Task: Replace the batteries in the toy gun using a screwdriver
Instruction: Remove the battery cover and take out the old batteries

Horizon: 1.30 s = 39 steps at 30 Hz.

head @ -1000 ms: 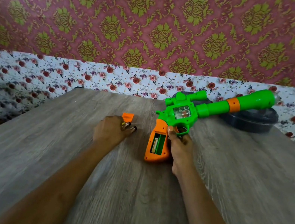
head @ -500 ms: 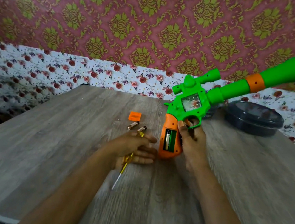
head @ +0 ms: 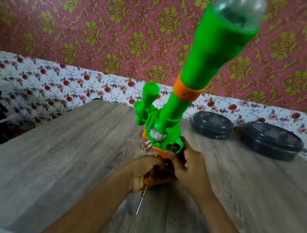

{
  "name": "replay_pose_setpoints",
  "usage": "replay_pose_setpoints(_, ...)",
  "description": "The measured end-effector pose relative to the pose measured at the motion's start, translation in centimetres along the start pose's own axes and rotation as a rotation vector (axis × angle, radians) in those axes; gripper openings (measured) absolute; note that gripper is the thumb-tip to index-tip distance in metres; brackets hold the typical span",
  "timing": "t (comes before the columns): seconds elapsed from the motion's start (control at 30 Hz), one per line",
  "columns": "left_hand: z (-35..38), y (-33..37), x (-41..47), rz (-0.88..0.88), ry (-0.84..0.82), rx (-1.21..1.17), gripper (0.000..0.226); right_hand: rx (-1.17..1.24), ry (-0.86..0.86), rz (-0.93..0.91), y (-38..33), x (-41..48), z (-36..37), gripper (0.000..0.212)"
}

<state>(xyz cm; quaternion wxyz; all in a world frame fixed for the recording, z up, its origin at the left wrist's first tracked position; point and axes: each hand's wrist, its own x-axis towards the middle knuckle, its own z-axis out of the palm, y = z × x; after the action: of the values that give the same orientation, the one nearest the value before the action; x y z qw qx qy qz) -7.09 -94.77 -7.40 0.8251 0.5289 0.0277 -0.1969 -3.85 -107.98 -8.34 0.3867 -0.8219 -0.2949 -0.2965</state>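
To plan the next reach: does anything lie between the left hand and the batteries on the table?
Nothing visible does. The batteries lie just beyond the left hand; the toy gun, gripped by the right hand, stands to their right.

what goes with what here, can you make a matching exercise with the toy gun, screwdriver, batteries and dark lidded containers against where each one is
Things:
1. toy gun
2. screwdriver
3. batteries
4. dark lidded containers

Places:
a. on the table, just left of the gun's grip
b. far right side of the table
c. tilted up, gripped by the right hand
d. handle under the left hand, shaft pointing back toward the person

Pairs: 1-c, 2-d, 3-a, 4-b
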Motion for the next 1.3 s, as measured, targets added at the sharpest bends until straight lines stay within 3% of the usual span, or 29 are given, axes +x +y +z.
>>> replay_pose_setpoints(0.13,0.2,0.2,-0.2,0.014,-0.005,-0.049,0.036,-0.031,-0.027,-0.008,0.0,0.0,0.0,0.048)
replay_pose_setpoints(0.27,0.2,0.3,-0.1,0.022,-0.013,-0.049,0.035,-0.003,0.061,0.009,0.4,0.1,-0.3,0.045)
replay_pose_setpoints(0.43,-0.6,0.6,0.6,0.209,0.261,0.074,0.029,0.199,0.243,0.175,1.7,0.1,-0.7,0.041)
replay_pose_setpoints(0.53,-1.2,0.9,0.5,0.358,0.453,0.42,0.025,0.327,0.306,0.29,2.5,0.4,-0.9,0.014)
replay_pose_setpoints(0.6,-1.6,0.9,0.2,0.434,0.603,0.853,0.016,0.366,0.336,0.338,2.8,0.4,-1.2,0.01)
replay_pose_setpoints(0.67,-2.0,0.8,0.1,0.478,0.686,1.122,0.011,0.412,0.36,0.379,2.7,0.3,-1.3,0.014)
replay_pose_setpoints(0.77,-2.1,0.7,0.7,0.464,0.786,1.331,0.017,0.528,0.382,0.471,2.9,0.1,-1.1,0.017)
replay_pose_setpoints(0.93,-2.2,0.4,2.4,0.413,0.797,1.598,0.03,0.657,0.371,0.608,3.5,-0.1,-0.7,0.016)
replay_pose_setpoints(1.3,-2.2,1.5,4.7,0.406,0.78,1.529,0.026,0.699,0.332,0.761,3.4,-0.1,-0.9,0.017)
